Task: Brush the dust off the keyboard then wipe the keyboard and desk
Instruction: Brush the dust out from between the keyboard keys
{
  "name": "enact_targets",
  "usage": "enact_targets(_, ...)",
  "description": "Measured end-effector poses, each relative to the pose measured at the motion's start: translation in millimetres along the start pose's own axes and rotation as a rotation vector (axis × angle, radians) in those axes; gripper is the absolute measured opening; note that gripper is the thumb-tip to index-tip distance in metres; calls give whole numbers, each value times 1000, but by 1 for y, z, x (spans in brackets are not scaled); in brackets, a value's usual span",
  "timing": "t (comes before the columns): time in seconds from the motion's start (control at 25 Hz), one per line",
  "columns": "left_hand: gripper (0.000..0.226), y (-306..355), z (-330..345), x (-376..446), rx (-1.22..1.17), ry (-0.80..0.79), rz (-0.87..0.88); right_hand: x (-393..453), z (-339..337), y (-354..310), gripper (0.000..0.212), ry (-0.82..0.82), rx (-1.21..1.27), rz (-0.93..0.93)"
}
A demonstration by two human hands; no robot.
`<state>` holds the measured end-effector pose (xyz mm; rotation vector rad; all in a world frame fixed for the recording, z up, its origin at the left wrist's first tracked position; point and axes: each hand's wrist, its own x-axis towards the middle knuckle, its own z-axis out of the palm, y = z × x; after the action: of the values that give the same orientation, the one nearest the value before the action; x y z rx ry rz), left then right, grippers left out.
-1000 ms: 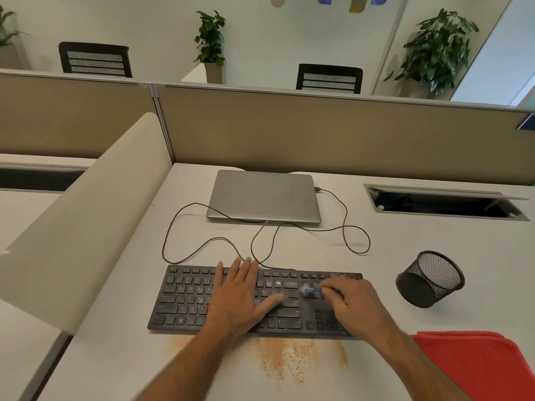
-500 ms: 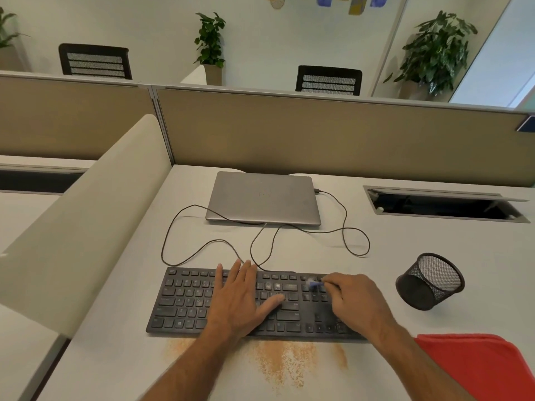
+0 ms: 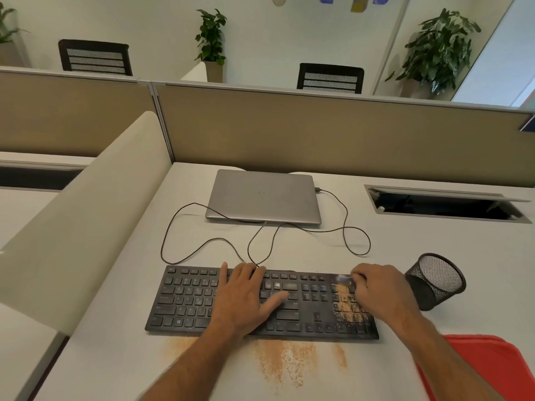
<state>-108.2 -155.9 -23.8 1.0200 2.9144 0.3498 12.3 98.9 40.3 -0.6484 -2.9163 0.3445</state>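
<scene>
The flat black plastic keyboard (image 3: pixel 260 302) lies near the front edge of the pale table (image 3: pixel 390 250). Orange-brown dust (image 3: pixel 346 302) coats its number pad at the right, and more is spread on the table just in front, so brushing looks only partly done and wiping has not begun; the folded red cloth (image 3: pixel 489 369) lies unused at the near right. The left hand (image 3: pixel 246 299) presses flat on the middle keys, fingers spread. The right hand (image 3: pixel 382 290) is clenched over the far right corner around a small brush, of which only a blurred bluish tip shows.
</scene>
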Motion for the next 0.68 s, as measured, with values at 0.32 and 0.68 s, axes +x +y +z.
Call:
enact_targets(0.32,85,-2,0,1,-19,-17,-8,1,3,4,17,8,90,-25)
enact_targets(0.68,87,-3,1,1,-12,-16,2,-2,4,15,14,140,163,10)
